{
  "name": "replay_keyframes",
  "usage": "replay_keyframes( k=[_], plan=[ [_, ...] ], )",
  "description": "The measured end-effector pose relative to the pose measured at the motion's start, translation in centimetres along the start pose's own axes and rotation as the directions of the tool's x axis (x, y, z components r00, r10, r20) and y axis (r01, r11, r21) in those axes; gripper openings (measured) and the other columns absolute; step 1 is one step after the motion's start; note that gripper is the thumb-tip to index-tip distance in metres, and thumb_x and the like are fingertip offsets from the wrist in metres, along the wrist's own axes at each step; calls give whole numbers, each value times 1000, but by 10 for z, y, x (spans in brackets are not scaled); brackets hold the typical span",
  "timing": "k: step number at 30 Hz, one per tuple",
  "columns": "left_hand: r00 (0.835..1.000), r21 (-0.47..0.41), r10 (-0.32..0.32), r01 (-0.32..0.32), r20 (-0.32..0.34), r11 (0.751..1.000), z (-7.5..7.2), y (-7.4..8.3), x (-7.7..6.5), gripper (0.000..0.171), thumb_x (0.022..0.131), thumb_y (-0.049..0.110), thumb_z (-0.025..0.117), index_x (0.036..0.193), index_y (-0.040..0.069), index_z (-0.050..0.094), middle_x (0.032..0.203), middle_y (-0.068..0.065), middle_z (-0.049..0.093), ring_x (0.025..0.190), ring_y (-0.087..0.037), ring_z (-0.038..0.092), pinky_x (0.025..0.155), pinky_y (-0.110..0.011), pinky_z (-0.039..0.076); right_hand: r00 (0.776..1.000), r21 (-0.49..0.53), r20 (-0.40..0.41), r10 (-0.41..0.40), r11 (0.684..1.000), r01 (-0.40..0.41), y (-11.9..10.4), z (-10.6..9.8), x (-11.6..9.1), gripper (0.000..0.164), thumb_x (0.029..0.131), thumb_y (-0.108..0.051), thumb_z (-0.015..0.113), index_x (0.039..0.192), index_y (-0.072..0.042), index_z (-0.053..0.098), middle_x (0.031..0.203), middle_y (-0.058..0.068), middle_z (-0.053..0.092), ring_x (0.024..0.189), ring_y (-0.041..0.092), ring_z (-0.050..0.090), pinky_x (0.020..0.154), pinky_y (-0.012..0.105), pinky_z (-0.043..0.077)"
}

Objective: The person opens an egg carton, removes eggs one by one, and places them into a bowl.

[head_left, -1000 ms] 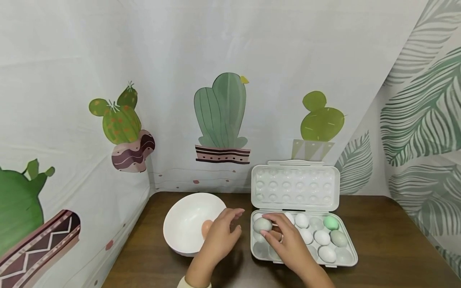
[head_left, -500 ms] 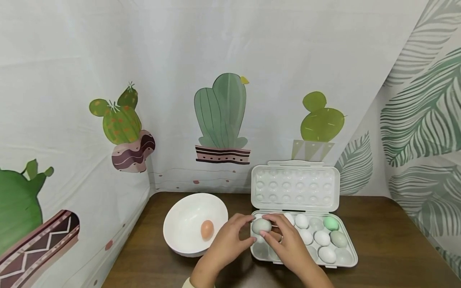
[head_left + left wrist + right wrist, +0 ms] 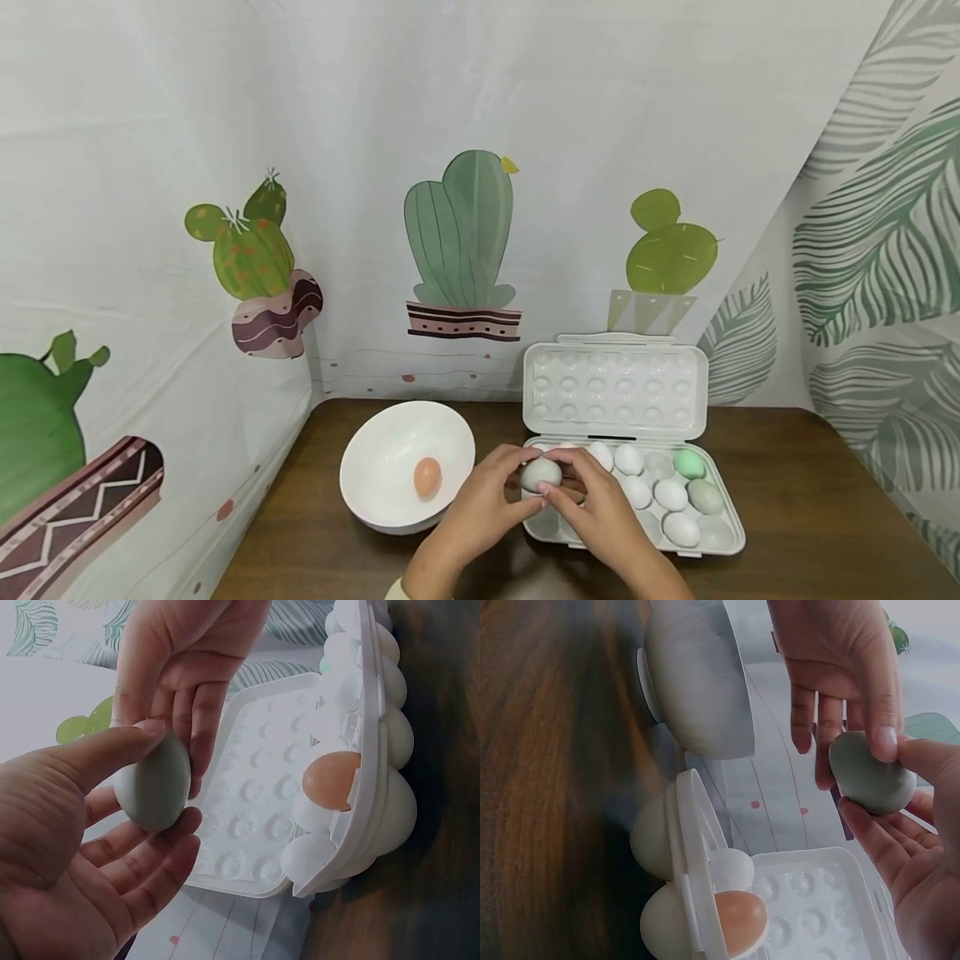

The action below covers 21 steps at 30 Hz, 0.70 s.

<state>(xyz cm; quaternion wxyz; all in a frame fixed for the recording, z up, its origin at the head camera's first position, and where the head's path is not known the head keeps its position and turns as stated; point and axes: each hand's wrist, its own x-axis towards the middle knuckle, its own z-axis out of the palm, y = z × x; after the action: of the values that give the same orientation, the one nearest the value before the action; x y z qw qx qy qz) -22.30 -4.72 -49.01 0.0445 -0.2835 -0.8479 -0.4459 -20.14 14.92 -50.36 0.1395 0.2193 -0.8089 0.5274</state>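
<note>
A pale grey-green egg (image 3: 541, 475) is pinched by both hands at once, above the left end of the egg carton. My left hand (image 3: 483, 504) has its thumb and fingers on the egg's left side. From the other side my right hand (image 3: 596, 508) grips it, thumb near and fingertips behind. In the left wrist view the egg (image 3: 155, 784) stands well above the carton rim. Below the hands, the white plastic carton (image 3: 738, 543) holds white, greenish and grey eggs; a brown egg (image 3: 332, 781) in it shows in the left wrist view. The hands hide part of its left half.
To the left stands a white bowl (image 3: 375, 454) with a brown egg (image 3: 427, 477) lying in it. The carton's dimpled lid (image 3: 615, 396) stands raised at the back, near a cactus-print cloth (image 3: 360, 208). Everything rests on a dark wooden table (image 3: 795, 483).
My left hand has moved right from beside the bowl and taken hold of the grey-green egg that my right hand was holding. The egg has shifted slightly left.
</note>
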Motion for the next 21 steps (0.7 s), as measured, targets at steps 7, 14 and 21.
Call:
replay_keyframes(
  k=[7,14,21],
  plan=[
    [1000,-23,1,-1,-28,1000,1,1,1,49,85,16,81,132,17,63,118,4,64,98,-5,62,85,-21,56,1000,5,-5,-5,1000,5,1,2,1,34,94,-21,72,126,-17,60,120,1,64,104,8,69,83,23,60],
    [999,-9,1,-1,-33,1000,0,2,2,47,86,17,80,130,17,64,116,3,64,97,-4,61,85,-21,57,1000,10,5,25,1000,-25,0,1,0,34,94,-24,72,126,-20,59,120,1,64,103,9,69,81,24,60],
    [999,8,-5,5,-35,1000,-2,3,1,47,86,17,80,130,15,64,116,2,65,94,-4,61,84,-21,57,999,5,12,32,999,-32,2,1,0,34,94,-23,72,126,-19,59,115,-1,65,98,5,68,78,25,61]
  ],
)
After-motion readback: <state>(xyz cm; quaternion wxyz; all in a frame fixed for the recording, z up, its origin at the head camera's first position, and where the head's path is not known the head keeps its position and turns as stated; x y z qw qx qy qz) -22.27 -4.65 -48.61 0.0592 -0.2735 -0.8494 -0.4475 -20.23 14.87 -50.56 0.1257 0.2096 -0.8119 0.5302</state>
